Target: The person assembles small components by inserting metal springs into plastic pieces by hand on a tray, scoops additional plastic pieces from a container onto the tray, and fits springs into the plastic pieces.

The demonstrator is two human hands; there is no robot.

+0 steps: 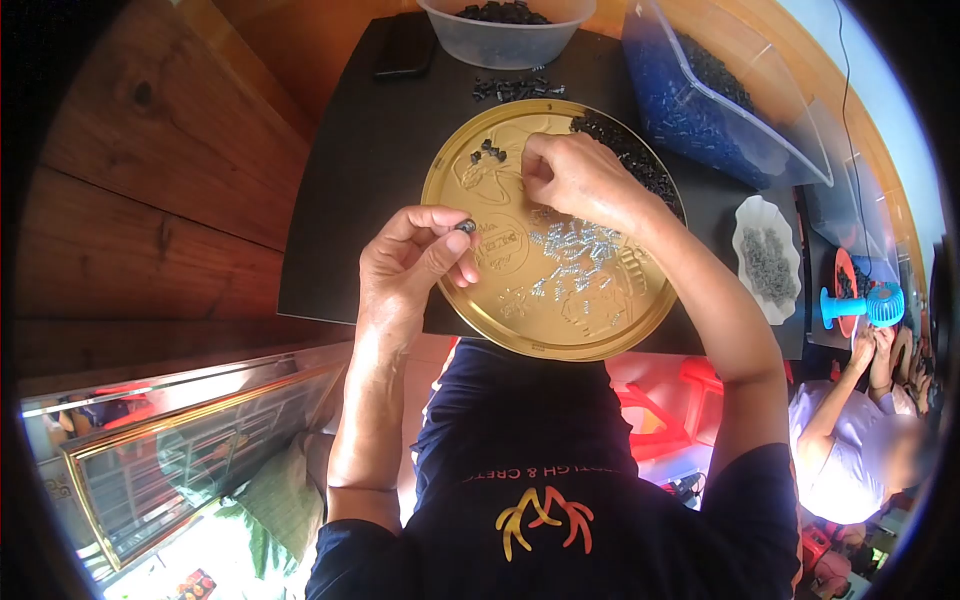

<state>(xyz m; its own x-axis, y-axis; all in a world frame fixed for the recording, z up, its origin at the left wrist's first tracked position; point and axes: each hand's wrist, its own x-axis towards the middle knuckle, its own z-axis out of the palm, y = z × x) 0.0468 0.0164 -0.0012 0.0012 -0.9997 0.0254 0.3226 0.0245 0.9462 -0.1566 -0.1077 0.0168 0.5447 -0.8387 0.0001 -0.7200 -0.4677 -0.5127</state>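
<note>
A round gold tray [440, 185] lies on the dark table. Over its left edge, my left hand [420, 250] pinches a small black part [465, 227] between thumb and fingertips. My right hand [565, 175] is over the upper middle of the tray, its fingers curled together; whatever they hold, if anything, is hidden. Several small metal springs [580, 255] are spread below my right hand. A few black pieces [488, 152] sit at the tray's upper left, and a dense pile of black parts [630, 150] lines its upper right rim.
Beyond the tray are a clear bowl [505, 40], loose black parts [518, 88] and a dark flat object [405, 47]. To the right stand a large plastic bin [700, 110], a white dish of small parts [767, 262] and a blue fan [884, 304]. Another person [845, 450] sits at lower right.
</note>
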